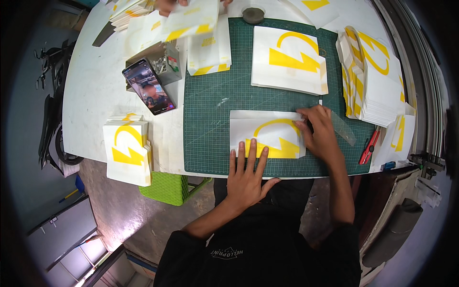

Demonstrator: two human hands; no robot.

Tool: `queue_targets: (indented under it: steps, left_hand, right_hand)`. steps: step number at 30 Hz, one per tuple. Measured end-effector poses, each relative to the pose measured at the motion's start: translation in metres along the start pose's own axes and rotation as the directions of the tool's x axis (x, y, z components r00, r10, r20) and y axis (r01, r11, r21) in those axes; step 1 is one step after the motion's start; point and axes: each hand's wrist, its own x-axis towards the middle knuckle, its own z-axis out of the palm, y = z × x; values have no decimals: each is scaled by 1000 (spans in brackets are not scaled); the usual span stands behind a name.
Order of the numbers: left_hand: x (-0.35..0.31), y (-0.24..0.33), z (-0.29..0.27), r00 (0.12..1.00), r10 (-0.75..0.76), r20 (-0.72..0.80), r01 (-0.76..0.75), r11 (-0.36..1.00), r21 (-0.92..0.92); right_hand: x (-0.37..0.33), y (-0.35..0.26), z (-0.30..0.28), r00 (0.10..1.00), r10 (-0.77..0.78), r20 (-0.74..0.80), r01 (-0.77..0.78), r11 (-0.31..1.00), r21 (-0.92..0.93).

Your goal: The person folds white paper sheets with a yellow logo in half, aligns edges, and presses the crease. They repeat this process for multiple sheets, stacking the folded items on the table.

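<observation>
A folded white paper sheet with a yellow print point(279, 131) lies on the green cutting mat point(205, 129) in front of me. My left hand point(246, 174) rests flat on its lower left part, fingers spread. At the sheet's upper right corner, my right hand point(318, 129) is closed, with thumb and forefinger on the edge. A clear plastic strip point(344, 128) sticks out to the right from beside that hand. Further up the mat lies a pile of similar printed sheets point(287, 60).
Bundled printed paper stands at the right point(377, 76) and left point(126, 150). A phone point(149, 86) leans on a grey box point(169, 62). A red cutter knife point(369, 148) lies at the mat's right edge. Across the table, another person's hands point(167, 5) handle sheets near a round dish point(253, 15).
</observation>
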Motion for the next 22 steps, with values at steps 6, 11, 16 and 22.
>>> queue_targets:
  steps: [6, 11, 16, 22]
  left_hand:
    - [1, 2, -2, 1000, -16, 19, 16, 1000, -3]
    - [0, 1, 1, 999, -27, 18, 26, 1000, 12]
    - [0, 0, 2, 1000, -11, 6, 11, 1000, 18]
    - [-1, -3, -1, 999, 1, 44, -1, 1000, 0]
  right_hand:
    - [-17, -20, 38, 940, -196, -279, 98, 940, -328]
    - [-42, -56, 60, 983, -171, -64, 154, 965, -214]
    - [-44, -67, 55, 982, -10, 189, 55, 971, -232]
    - [-40, -65, 58, 968, 41, 249, 39, 950, -308]
